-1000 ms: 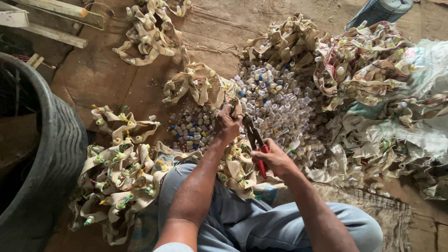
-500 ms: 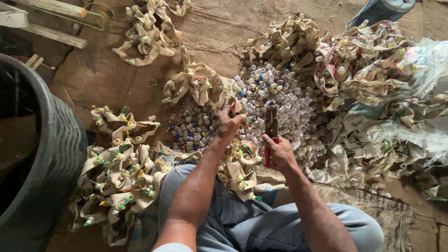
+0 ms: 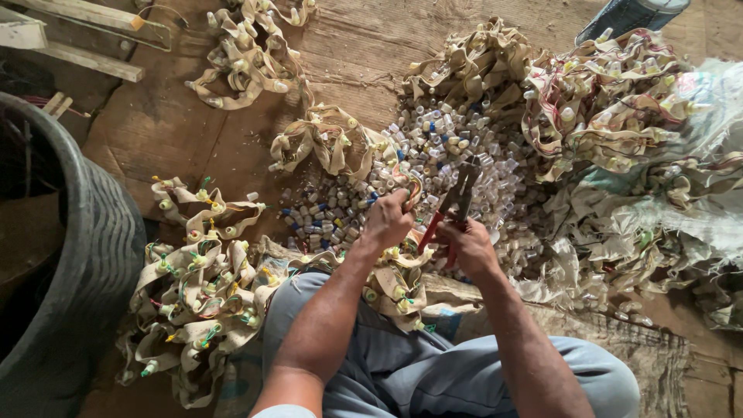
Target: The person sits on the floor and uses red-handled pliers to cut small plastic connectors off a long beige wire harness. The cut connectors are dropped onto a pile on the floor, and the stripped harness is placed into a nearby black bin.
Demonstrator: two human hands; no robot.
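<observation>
A rough sorting workshop is being shown: cream webbing strips studded with small caps are being heaped on a bare wooden floor, loose plastic vials are being piled up, beside a dark ribbed tub and woven sacks.

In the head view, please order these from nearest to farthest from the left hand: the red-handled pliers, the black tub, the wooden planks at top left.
Measured from the left hand:
1. Red-handled pliers, just to its right, held in the right hand.
2. Black tub, far to the left edge.
3. Wooden planks, in the top left corner, farthest away.
</observation>
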